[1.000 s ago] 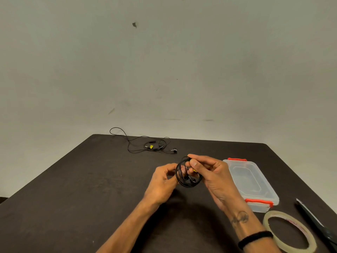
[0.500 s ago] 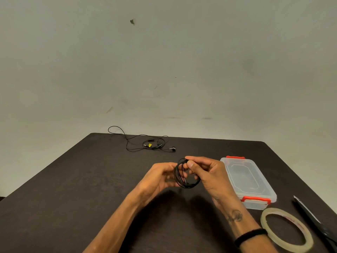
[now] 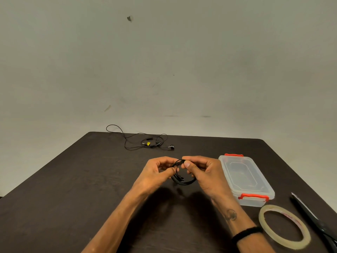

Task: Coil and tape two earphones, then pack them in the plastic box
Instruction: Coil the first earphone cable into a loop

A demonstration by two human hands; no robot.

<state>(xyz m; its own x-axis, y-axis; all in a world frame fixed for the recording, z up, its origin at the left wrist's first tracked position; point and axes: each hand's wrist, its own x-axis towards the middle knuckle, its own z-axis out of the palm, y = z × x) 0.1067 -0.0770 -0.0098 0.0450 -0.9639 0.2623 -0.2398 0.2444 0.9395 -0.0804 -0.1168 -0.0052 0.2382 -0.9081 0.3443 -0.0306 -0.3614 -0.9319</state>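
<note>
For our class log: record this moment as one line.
both hands pinch coiled earphone | second earphone loose | plastic box shut | tape roll untouched

Legible text: none can be read.
Small yellow tag [image 3: 148, 143] on the loose black earphone cable: any print too small to be made out.
Reddish marks on the inner ring of the clear tape roll [image 3: 284, 227]: blurred, not deciphered.
</note>
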